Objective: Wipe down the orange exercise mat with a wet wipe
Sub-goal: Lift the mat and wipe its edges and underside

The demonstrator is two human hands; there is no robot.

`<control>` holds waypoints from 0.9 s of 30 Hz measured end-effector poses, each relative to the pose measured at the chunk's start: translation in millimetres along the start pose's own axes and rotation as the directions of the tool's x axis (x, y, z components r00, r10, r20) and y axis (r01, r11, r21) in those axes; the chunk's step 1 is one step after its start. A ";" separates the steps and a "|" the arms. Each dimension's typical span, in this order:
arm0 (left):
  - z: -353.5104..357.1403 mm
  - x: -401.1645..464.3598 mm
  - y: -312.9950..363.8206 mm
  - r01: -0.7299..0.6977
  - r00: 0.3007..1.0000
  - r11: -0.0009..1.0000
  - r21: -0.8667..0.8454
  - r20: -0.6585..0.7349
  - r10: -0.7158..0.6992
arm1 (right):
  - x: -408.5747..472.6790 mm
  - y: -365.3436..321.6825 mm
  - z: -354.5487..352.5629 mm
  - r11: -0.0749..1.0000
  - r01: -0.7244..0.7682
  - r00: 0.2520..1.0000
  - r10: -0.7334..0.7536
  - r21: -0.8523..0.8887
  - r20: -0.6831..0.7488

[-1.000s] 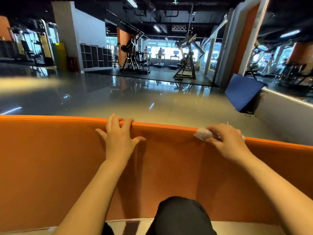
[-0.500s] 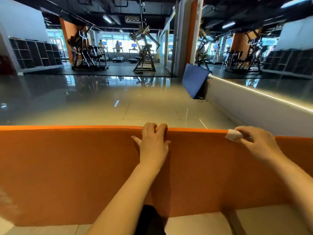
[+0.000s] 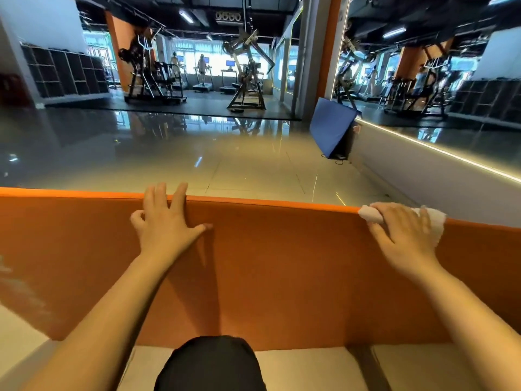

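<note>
A: So, the mat (image 3: 282, 277) stands on edge on the floor (image 3: 225, 170) in front of us, its long top edge running across the view. How do we think it handles?

B: Light and foamy, we'd judge: stiff enough to stand, soft enough to bow if we lean on it. The surface looks matte, so the wipe (image 3: 375, 215) should drag on it, not slide.

A: And our hands?

B: Our left hand (image 3: 166, 224) lies flat on the near face, fingers straight and spread, tips hooked over the top edge. That grip is wide, a brace, not a clasp. Our right hand (image 3: 406, 238) curls over the same edge well to the right, its grip closed on the bunched white wipe, which sticks out on both sides.

A: Where would we take hold of the mat?

B: Along that top edge, we reckon. Pressing hard mid-panel could fold it or tip it away from us.
</note>
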State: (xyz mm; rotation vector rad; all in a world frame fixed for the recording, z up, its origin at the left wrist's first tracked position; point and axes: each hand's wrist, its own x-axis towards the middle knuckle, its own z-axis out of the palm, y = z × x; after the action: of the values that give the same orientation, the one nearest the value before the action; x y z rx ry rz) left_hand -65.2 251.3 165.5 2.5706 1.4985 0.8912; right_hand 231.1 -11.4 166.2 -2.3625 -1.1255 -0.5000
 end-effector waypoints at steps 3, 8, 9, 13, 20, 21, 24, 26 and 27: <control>-6.8 6.2 -30.7 -0.033 0.999 0.998 0.052 -0.025 0.035 | -0.5 -63.1 19.9 0.997 0.081 0.997 -0.081 0.010 0.016; 4.1 -13.8 -63.9 -0.163 0.973 0.982 0.092 -0.150 0.175 | 4.1 -180.1 56.0 0.984 0.181 0.980 -0.180 -0.001 0.079; 5.1 -17.1 -71.1 -0.164 0.968 0.980 0.111 -0.171 0.181 | 3.1 -201.1 61.6 0.975 0.224 0.971 -0.224 0.005 0.087; -0.7 -17.0 -108.8 -0.008 0.974 1.000 0.009 -0.228 0.009 | -2.4 -257.0 79.1 0.939 0.345 0.934 -0.343 0.000 0.099; -21.4 -2.6 -156.1 0.124 0.960 0.992 -0.020 -0.252 -0.125 | 15.3 -256.5 100.3 0.945 0.324 0.945 -0.321 0.040 -0.065; -20.2 -1.2 -159.1 0.115 0.962 0.993 -0.030 -0.247 -0.119 | 15.3 -255.2 101.0 0.943 0.329 0.943 -0.324 0.054 -0.073; -15.6 4.1 -165.1 0.071 0.961 0.996 -0.062 -0.264 -0.085 | 14.1 -246.9 100.2 0.924 0.369 0.927 -0.360 0.095 -0.102; -15.7 4.8 -171.5 0.046 0.953 0.998 -0.053 -0.296 -0.060 | 12.1 -240.2 97.7 0.904 0.401 0.915 -0.388 0.147 -0.108; -17.0 4.8 -175.8 0.017 0.949 0.999 -0.029 -0.315 -0.025 | 11.2 -237.5 95.6 0.897 0.408 0.913 -0.396 0.171 -0.102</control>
State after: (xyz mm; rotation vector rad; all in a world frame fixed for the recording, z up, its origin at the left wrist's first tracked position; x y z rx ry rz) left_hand -210.3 344.8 128.0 2.4775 1.5669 1.3642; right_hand 60.8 179.7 154.6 -1.9384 -1.5683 -0.5744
